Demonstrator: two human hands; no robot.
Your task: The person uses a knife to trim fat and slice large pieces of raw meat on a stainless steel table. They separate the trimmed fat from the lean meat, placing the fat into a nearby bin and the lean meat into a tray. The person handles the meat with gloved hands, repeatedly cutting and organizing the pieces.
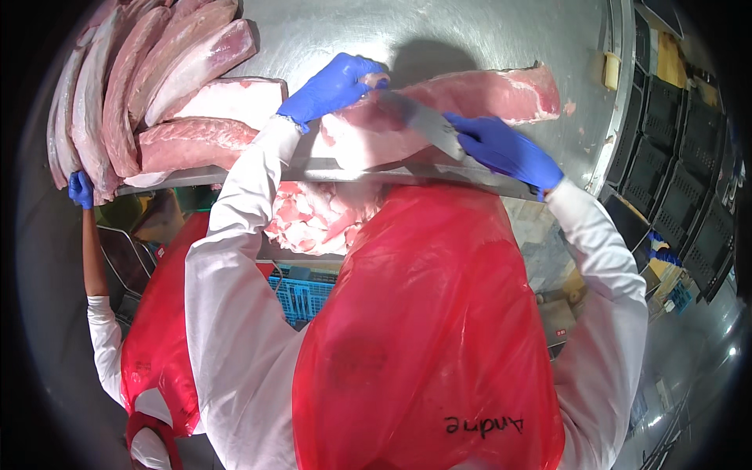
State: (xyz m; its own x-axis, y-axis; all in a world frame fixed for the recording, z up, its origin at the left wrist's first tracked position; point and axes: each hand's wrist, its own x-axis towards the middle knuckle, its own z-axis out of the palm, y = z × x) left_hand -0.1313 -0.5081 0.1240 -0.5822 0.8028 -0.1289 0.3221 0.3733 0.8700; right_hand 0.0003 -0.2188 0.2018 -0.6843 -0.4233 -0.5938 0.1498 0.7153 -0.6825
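Observation:
A long slab of pink meat lies across the steel table in front of me, its far end to the right. My left hand, in a blue glove, is closed on a piece of meat at the slab's left part. In my right hand, also gloved in blue, is a knife. Its wide blade points up and left across the slab and is slightly blurred. The handle is mostly hidden in my fist.
More long meat pieces are heaped at the left of the steel table. Trimmings lie below its near edge, above a blue crate. Another person's gloved hand touches the heap. Black crates stand at right.

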